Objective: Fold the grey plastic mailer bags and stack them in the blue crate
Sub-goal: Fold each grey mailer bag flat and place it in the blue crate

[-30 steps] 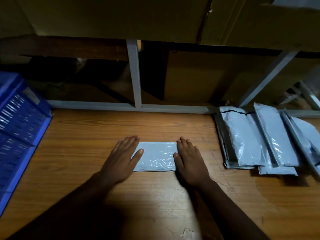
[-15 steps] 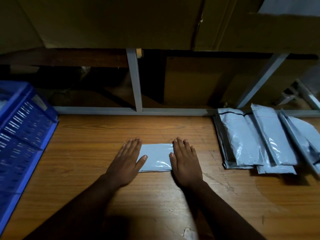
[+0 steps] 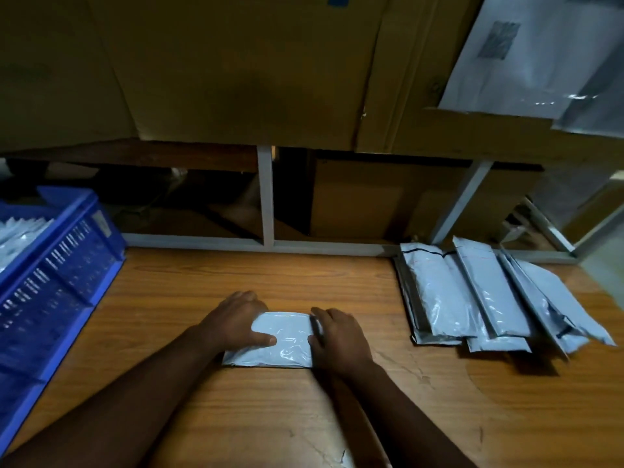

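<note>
Folded bag: a small grey plastic mailer bag (image 3: pixel 287 342), folded into a flat glossy rectangle, lies on the brown wood-grain surface (image 3: pixel 304 417) in front of the person, its near edge on the wood.
Left hand: the left hand (image 3: pixel 233 324) grips the bag's left end, thumb laid across the top of the plastic, fingers curled over the far left corner.
Right hand: the right hand (image 3: pixel 339 339) holds the right end, fingers bent over the edge and the thumb against the bag's side; the hands are apart, one at each end.
Far edge: it looks slightly raised off the wood between the hands, though I cannot tell for sure in this dim light.
Crate: the blue slotted plastic crate (image 3: pixel 57 282) stands at the left edge of the surface, well apart from the hands, with pale folded mailer bags (image 3: pixel 17 238) showing inside it.
Unfolded pile: a fanned heap of long grey plastic mailer bags (image 3: pixel 489 295) lies to the right, overlapping each other, near the back rail.
Behind: a pale metal frame (image 3: pixel 266 197) runs along the back of the surface, with large brown cardboard boxes (image 3: pixel 236 69) above it and a clear plastic sleeve with a printed sheet (image 3: pixel 526 52) at the upper right.
</note>
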